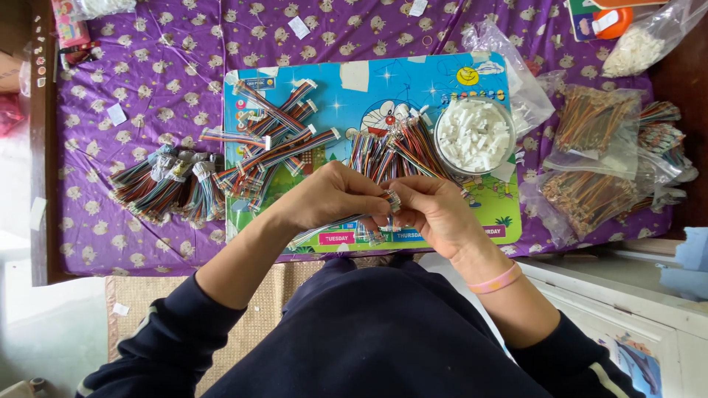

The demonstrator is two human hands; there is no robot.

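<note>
Head view: purple patterned cloth (162, 96) covers wooden table (43, 184).

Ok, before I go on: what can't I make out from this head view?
- Cable end between the left hand and right hand: fingers cover it, and its pins are too small to tell.
- White pieces in the round bowl: too small to tell their shape.
- Bagged wire bundles at right: blurred by the plastic's glare.
- Orange item: cut off by the top edge.
</note>
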